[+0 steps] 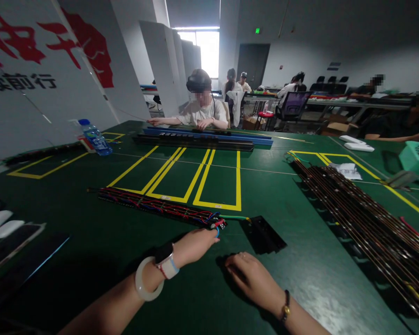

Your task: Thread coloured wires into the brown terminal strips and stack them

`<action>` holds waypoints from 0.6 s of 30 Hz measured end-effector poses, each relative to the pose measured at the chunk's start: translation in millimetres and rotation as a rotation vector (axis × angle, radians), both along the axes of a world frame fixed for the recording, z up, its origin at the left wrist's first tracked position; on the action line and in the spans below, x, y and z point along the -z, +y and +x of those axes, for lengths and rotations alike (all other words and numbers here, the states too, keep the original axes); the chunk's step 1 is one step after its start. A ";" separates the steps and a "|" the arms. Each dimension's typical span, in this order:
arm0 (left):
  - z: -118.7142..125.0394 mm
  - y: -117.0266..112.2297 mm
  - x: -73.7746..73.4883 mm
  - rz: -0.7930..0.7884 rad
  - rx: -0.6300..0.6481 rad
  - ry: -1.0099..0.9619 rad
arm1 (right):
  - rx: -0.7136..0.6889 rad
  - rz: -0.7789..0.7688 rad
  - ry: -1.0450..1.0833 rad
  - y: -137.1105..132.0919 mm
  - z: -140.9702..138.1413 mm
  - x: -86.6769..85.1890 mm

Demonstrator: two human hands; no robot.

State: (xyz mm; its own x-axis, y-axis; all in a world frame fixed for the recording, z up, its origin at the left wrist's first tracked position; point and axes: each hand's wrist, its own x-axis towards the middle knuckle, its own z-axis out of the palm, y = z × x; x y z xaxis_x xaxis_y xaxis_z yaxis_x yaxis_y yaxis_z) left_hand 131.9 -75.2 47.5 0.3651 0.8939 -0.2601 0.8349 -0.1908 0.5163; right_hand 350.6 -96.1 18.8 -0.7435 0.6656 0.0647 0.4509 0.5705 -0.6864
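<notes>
Currently, clock centred mid-view: the bundle (153, 203) lies on the table (310, 274) from 9 round to 6 o'clock, red and blue wires strung along it. A green wire (233, 217) runs from its near end to a black piece (267, 232) at 5.

Left hand (197, 244), 6 o'clock: fingers drawn together at that end; grip not confirmed, fingertips hidden. Right hand (256, 277), 5 o'clock: loosely curled, partly open, nothing seen in it.

Progress (judgement): wires are laid along the bundle; work at its end looks under way. Cannot tell whether the joint there is complete. The stack (356, 218) at 4 probably remains to be handled, though its state is uncertain.

Writing: wall (87, 107) at 10 bears large red characters, the last apparently 干; beneath, in black, 续前行, the line cut by the frame. Bottle (99, 143) at 9: label present, brand illegible. Tags on the yellow tape (239, 181) and print on the paper (347, 171) at 3: too small to read.
</notes>
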 end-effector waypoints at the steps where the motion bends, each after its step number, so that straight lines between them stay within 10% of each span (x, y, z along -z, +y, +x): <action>1: -0.6 -1.6 -1.0 -0.047 -0.050 -0.074 | 0.004 -0.013 0.013 0.2 0.7 -1.8; 9: -12.0 -13.3 8.0 -0.400 -0.472 -0.774 | 0.291 -0.063 0.169 50.1 -2.0 -65.3; 18: 3.4 -22.4 11.1 -0.512 -0.614 -1.057 | 0.091 -0.058 -0.166 84.9 -79.6 -87.7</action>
State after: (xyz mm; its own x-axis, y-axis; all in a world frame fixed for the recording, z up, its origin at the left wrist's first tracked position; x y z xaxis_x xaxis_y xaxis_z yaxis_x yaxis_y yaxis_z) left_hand 135.3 -97.6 36.4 0.1736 0.8720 -0.4576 -0.1309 0.4810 0.8669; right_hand 271.0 -11.2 106.4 -0.6770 0.7299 -0.0942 0.6091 0.4838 -0.6285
